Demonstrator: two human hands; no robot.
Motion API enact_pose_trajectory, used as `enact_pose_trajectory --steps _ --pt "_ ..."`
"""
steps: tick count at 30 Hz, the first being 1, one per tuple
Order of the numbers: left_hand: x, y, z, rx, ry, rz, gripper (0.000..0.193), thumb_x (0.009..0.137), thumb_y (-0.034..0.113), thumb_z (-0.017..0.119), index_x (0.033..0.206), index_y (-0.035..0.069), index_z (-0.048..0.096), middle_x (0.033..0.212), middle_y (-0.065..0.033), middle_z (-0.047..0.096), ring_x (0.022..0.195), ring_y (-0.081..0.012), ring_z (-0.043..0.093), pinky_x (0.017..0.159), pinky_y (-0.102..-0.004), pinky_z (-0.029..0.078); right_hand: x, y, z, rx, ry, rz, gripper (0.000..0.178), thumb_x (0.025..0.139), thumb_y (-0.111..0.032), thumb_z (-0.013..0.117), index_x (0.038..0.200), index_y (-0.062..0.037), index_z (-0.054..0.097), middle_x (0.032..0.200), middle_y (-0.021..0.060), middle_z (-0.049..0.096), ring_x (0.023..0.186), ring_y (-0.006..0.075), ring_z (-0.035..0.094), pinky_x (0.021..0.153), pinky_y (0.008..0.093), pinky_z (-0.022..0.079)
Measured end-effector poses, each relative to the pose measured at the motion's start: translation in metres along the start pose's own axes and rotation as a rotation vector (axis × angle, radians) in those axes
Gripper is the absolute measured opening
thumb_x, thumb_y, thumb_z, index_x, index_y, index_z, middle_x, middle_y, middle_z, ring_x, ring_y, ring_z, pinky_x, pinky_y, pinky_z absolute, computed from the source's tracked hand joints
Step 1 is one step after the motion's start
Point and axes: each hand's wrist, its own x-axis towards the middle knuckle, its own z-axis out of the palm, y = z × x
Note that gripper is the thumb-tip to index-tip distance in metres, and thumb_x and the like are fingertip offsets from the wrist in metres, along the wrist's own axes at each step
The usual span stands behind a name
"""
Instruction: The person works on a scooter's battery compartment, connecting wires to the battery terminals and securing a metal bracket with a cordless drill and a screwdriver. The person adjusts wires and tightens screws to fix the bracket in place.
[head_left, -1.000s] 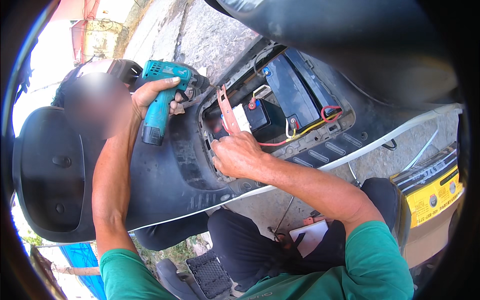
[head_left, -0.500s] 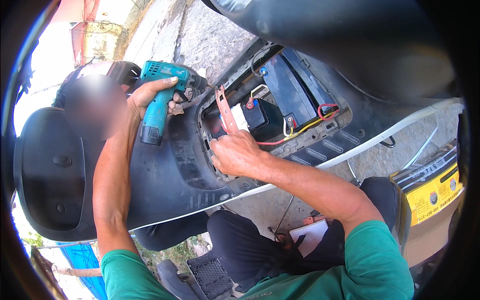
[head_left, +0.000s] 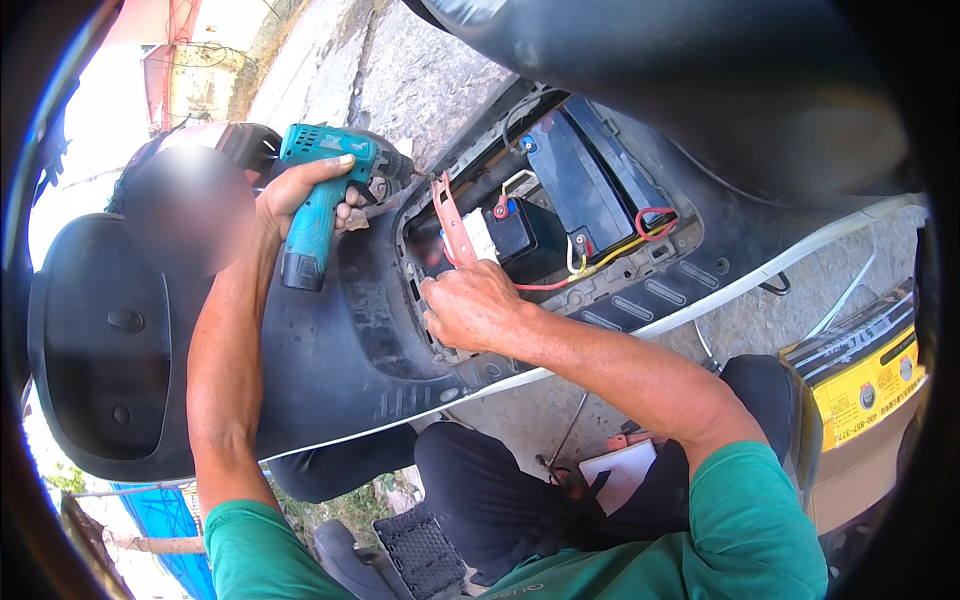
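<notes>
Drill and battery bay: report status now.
Left hand shut on teal drill, tip at bay edge. Right hand rests on bay rim, grip unclear. Red strap and wires crowd battery.

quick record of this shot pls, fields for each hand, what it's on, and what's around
left hand: gripped round the teal cordless drill, bit aimed at the top of the red strap
right hand: resting at the rim of the open compartment, fingers at the strap's lower end
in compartment: black battery, red and yellow wires
around: black scooter body, yellow box on the ground
</notes>
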Motion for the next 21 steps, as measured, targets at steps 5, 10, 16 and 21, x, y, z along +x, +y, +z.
enact_pose_trajectory --steps 5,10,16,21 --pt "-0.0011 -0.0008 -0.0032 -0.013 -0.004 0.002 0.034 0.095 0.031 0.073 0.110 0.001 0.065 0.079 -0.0087 0.070 0.059 -0.0167 0.068 0.054 -0.0308 0.060 0.0005 -0.0008 0.0005 0.009 -0.003 -0.002 0.023 0.085 -0.023 0.066 0.085 -0.0007 0.074 0.080 0.0220 0.075 0.078 0.0373 0.075 0.075 0.0498 0.057" --pt "0.0012 -0.0012 -0.0059 0.002 0.024 -0.002 0.033 0.095 0.031 0.073 0.105 0.001 0.066 0.079 -0.0087 0.070 0.059 -0.0177 0.068 0.053 -0.0321 0.059 0.0007 0.0005 0.0002 0.014 -0.012 -0.001 0.024 0.085 -0.023 0.067 0.087 0.0002 0.073 0.081 0.0217 0.074 0.079 0.0378 0.075 0.074 0.0507 0.057" --pt "-0.0011 -0.0015 -0.0045 0.007 0.033 0.020 0.034 0.095 0.032 0.074 0.106 0.001 0.065 0.079 -0.0089 0.070 0.059 -0.0173 0.068 0.053 -0.0320 0.060 0.0006 -0.0005 -0.0026 0.019 -0.043 0.000 0.027 0.084 -0.022 0.068 0.092 0.0027 0.071 0.082 0.0210 0.074 0.080 0.0383 0.074 0.072 0.0522 0.057" --pt "-0.0024 -0.0004 -0.0030 0.018 0.041 0.028 0.036 0.094 0.032 0.075 0.107 0.001 0.064 0.079 -0.0088 0.070 0.058 -0.0167 0.068 0.053 -0.0314 0.060 0.0010 0.0002 -0.0022 0.015 -0.042 -0.003 0.026 0.083 -0.022 0.068 0.090 0.0029 0.071 0.080 0.0213 0.074 0.077 0.0384 0.074 0.071 0.0523 0.057"
